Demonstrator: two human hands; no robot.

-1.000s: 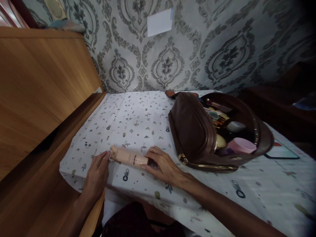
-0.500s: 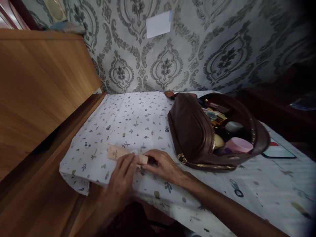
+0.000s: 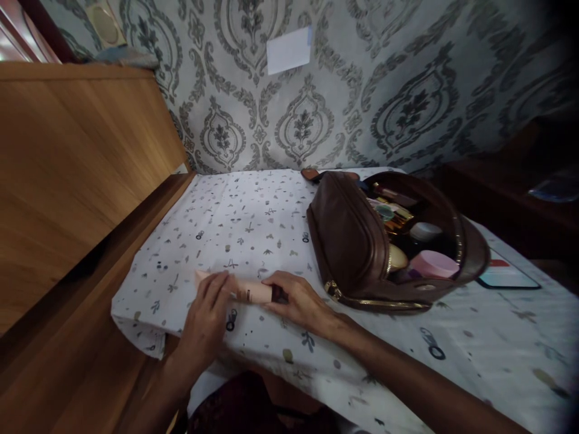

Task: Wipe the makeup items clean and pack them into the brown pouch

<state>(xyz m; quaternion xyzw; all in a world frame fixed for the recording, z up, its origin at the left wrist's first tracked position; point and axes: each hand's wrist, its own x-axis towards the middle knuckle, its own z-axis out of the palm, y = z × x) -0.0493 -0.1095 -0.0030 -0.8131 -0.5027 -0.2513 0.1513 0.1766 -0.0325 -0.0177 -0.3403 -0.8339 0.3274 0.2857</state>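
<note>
A peach cosmetic tube (image 3: 254, 292) with a dark cap lies sideways, low over the patterned cloth. My right hand (image 3: 301, 301) pinches it at the capped end, between thumb and fingers. Over the tube's flat end is my left hand (image 3: 205, 313), its fingers bent down across the tube and slightly blurred. Those fingers hide part of the tube's left half. To the right of my right hand stands an unzipped brown cosmetics bag (image 3: 346, 235).
Inside the bag are a pink round item (image 3: 434, 265), a grey-white lid (image 3: 425, 231) and several other cosmetics. A phone-like flat item (image 3: 511, 274) lies beyond it. Wooden furniture (image 3: 85, 163) borders the white printed cloth (image 3: 244, 223) on the left; a patterned wall rises behind.
My left hand has slid left along the tube from its middle toward its flat end, uncovering the part beside the cap. My right hand keeps its hold on the capped end.
</note>
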